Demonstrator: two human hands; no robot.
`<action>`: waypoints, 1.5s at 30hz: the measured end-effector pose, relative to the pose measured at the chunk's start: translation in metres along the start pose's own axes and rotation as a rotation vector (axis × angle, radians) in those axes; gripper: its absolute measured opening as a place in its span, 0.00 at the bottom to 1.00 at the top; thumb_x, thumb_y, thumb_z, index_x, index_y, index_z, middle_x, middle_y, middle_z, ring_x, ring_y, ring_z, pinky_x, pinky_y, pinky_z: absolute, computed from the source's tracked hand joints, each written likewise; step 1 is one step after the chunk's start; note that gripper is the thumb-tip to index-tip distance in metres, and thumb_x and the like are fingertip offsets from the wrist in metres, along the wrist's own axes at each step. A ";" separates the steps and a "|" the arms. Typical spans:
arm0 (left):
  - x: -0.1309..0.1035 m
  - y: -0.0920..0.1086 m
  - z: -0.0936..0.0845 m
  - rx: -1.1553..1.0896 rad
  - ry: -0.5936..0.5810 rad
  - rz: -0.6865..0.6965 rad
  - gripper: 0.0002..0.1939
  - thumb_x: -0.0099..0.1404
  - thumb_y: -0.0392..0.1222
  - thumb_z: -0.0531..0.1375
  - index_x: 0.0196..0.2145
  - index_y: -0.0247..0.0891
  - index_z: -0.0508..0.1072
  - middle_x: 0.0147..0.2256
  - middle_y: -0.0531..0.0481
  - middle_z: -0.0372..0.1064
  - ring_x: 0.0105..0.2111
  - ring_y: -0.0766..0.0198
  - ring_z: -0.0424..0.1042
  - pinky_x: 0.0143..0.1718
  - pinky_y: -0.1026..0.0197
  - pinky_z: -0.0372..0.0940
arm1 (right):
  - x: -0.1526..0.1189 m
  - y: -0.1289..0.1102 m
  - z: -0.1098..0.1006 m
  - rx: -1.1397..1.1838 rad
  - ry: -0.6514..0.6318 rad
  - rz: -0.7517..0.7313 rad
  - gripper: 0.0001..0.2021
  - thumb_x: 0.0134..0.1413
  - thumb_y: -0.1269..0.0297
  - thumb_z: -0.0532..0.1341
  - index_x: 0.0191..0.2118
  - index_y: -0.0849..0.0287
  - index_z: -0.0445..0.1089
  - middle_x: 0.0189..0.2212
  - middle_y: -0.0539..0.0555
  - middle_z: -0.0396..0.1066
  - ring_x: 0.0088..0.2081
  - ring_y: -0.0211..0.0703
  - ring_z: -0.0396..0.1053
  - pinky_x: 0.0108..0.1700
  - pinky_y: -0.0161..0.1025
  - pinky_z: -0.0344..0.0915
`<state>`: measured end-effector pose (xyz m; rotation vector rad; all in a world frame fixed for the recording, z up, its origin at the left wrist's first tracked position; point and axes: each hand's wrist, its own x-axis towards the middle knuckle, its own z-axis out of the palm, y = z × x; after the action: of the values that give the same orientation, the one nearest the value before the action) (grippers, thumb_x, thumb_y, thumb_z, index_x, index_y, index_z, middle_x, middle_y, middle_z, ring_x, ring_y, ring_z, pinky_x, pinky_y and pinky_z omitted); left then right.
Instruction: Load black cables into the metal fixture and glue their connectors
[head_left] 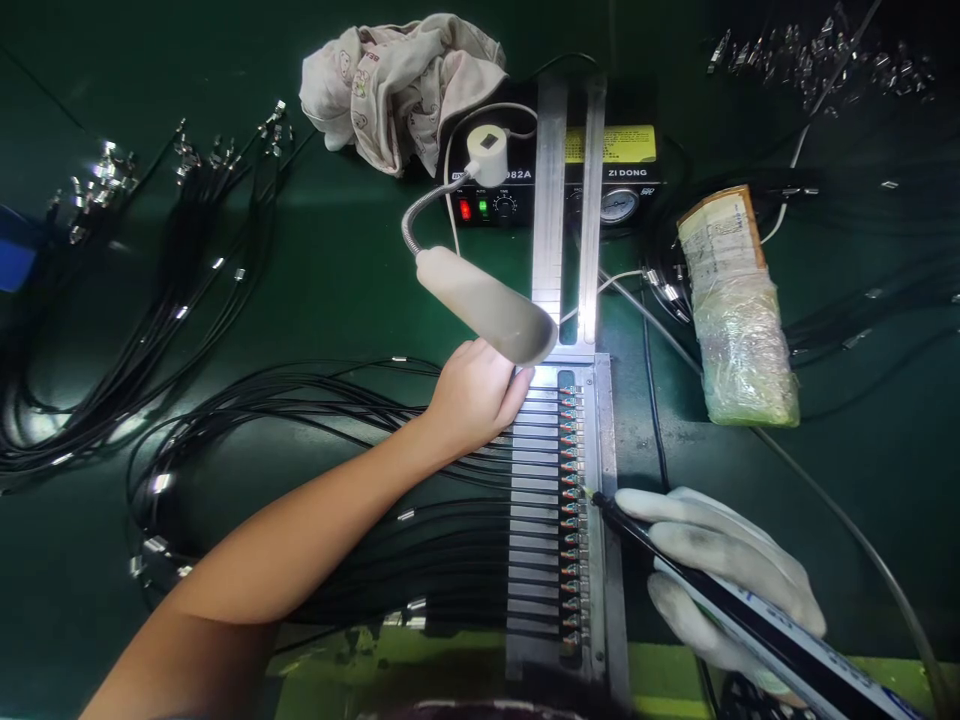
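My bare left hand (474, 395) rests fingers-down on the upper end of a metal fixture (604, 560), pressing on the black cables (322, 420) clamped in its slots. A row of several cable ends with small coloured wires (570, 500) lines the fixture's channel. My right hand (724, 575), in a white glove, grips a black pen-like dispensing tool (712, 590) like a pencil. Its needle tip (590, 493) touches one cable end about midway down the row.
A gooseneck lamp (487, 305) hangs just above my left hand. Behind stand a black dispenser controller (622, 175), a crumpled cloth (401, 85) and a plastic-wrapped packet (739, 320). Bundles of black cables with metal connectors (150, 260) lie at the left; loose connectors (817, 55) sit far right.
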<state>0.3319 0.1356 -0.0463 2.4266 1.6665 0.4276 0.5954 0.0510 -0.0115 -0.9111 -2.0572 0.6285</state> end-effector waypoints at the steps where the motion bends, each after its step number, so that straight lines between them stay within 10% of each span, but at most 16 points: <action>1: 0.000 0.000 0.000 0.000 0.001 0.000 0.10 0.69 0.41 0.50 0.40 0.35 0.69 0.32 0.44 0.70 0.34 0.55 0.69 0.36 0.55 0.61 | 0.000 0.001 0.000 0.001 0.001 0.002 0.11 0.53 0.76 0.62 0.43 0.61 0.71 0.41 0.63 0.78 0.41 0.49 0.78 0.43 0.44 0.76; 45: 0.000 0.000 0.000 0.023 -0.015 -0.008 0.12 0.70 0.43 0.49 0.41 0.34 0.69 0.32 0.44 0.70 0.33 0.56 0.68 0.37 0.56 0.61 | -0.006 0.000 0.000 0.025 -0.014 -0.007 0.10 0.55 0.75 0.63 0.44 0.63 0.71 0.43 0.63 0.77 0.44 0.47 0.77 0.45 0.44 0.75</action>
<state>0.3319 0.1353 -0.0458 2.4316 1.6839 0.3905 0.5980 0.0469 -0.0143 -0.8878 -2.0594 0.6570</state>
